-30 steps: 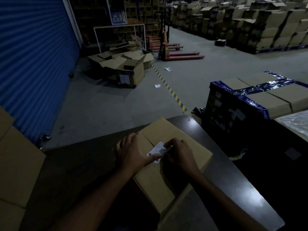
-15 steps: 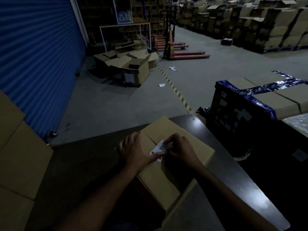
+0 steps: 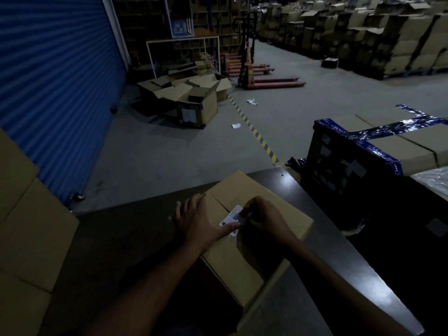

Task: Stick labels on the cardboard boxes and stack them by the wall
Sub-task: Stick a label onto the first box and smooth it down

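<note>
A plain brown cardboard box [image 3: 254, 238] with a closed flap seam sits on a dark, glossy table [image 3: 339, 258]. The left hand [image 3: 201, 224] lies flat on its top, thumb pressing a small white rectangular label [image 3: 231, 218]. The right hand [image 3: 264, 220] curls its fingers, pinching the label's far edge.

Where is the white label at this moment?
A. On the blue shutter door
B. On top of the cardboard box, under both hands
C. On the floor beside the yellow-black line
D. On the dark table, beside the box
B: the white label lies on the top of the cardboard box, with the left hand and the right hand both touching it.
</note>
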`<state>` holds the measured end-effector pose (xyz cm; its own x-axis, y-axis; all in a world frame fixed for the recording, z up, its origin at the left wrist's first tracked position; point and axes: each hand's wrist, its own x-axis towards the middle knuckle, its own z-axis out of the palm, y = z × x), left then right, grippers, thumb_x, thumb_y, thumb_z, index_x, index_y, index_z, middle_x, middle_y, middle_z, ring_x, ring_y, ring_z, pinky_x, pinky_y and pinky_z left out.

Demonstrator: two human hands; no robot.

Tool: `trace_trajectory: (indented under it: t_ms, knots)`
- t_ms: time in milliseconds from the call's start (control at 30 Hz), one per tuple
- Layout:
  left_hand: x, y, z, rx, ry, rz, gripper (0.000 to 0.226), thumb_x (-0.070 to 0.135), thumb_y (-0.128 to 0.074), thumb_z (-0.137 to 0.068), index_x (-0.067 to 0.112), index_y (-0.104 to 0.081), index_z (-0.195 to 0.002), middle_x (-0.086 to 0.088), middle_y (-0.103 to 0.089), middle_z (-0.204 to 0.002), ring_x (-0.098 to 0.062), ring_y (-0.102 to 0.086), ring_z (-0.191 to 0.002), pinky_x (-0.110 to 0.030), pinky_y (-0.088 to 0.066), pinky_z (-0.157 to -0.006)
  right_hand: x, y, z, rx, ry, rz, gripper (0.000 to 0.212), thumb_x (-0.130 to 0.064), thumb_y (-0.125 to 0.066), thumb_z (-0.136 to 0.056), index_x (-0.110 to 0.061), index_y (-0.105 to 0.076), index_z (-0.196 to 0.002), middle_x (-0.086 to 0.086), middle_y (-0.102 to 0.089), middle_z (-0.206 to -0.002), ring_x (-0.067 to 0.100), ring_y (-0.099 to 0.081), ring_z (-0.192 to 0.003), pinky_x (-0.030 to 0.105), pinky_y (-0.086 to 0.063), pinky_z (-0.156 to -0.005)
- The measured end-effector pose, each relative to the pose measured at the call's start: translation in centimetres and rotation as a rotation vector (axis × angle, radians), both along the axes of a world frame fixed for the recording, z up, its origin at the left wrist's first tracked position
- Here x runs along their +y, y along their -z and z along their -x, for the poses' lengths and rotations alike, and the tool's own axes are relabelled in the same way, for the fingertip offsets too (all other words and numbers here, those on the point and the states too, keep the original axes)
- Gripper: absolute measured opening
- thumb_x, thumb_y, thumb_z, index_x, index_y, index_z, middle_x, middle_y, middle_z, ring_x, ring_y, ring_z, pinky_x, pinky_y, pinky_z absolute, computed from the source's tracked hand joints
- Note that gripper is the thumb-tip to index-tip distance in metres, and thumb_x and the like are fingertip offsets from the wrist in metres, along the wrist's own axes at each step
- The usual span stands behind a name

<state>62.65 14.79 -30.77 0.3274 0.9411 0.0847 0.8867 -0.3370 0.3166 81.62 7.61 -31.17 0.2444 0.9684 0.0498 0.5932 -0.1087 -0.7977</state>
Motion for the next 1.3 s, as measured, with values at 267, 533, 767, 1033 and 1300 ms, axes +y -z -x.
trace_trajectory:
  t_ms: [267,533,767,1033,1300]
  knots:
    - [-0.4,-0.7,-0.1,-0.022,-0.019,0.056,0.127,0.098,-0.052,-0.056,0.025,-0.021,-0.155,-0.002,-0.021,-0.163,-0.024,-0.020,-0.148,-0.046,-0.012,-0.121,-5.5,1.0,4.9,-0.230,0.361,-0.152,0.021,-0.027,-0.069,-0.086,-0.033,-0.050,-0.094,-0.012,-0.056,-0.095,0.008,-0.045,-0.090,0.019,-0.034,-0.071]
    - [-1.5,-0.8,2.4,-0.069,-0.216,0.112,0.100,0.088,-0.069,-0.053,0.025,-0.042,-0.126,-0.006,-0.041,-0.139,-0.026,-0.039,-0.128,-0.045,-0.036,-0.107,-3.5,-0.7,0.7,-0.221,0.116,-0.117,0.021,-0.041,-0.075,-0.081,-0.035,-0.059,-0.093,-0.018,-0.058,-0.096,-0.002,-0.054,-0.087,0.012,-0.037,-0.066]
    - [-1.4,-0.7,2.0,-0.266,-0.203,0.227,0.125,0.079,-0.079,-0.052,0.028,-0.021,-0.150,-0.004,-0.024,-0.153,-0.029,-0.030,-0.139,-0.054,-0.032,-0.112,-0.6,-1.9,-2.2,-0.022,-0.086,-0.015,0.021,-0.020,-0.073,-0.085,-0.025,-0.060,-0.102,-0.010,-0.067,-0.101,0.005,-0.067,-0.095,0.023,-0.058,-0.076]
    - [-0.8,0.7,-0.1,-0.341,-0.107,0.235,0.138,0.085,-0.073,-0.044,0.030,-0.011,-0.155,0.012,-0.007,-0.158,-0.028,-0.022,-0.144,-0.059,-0.038,-0.108,-1.3,-0.3,0.3,-0.119,0.040,-0.048,0.038,-0.031,-0.076,-0.080,-0.034,-0.055,-0.112,-0.012,-0.053,-0.111,0.008,-0.056,-0.099,0.027,-0.057,-0.078]
    - [-0.9,1.2,-0.2,-0.344,-0.112,0.233,0.135,0.078,-0.079,-0.053,0.027,-0.011,-0.157,0.009,-0.002,-0.163,-0.028,-0.016,-0.148,-0.059,-0.034,-0.112,-0.6,0.2,0.1,-0.165,0.049,-0.053,0.028,-0.045,-0.073,-0.079,-0.044,-0.051,-0.097,-0.018,-0.050,-0.101,0.010,-0.054,-0.095,0.022,-0.049,-0.072]
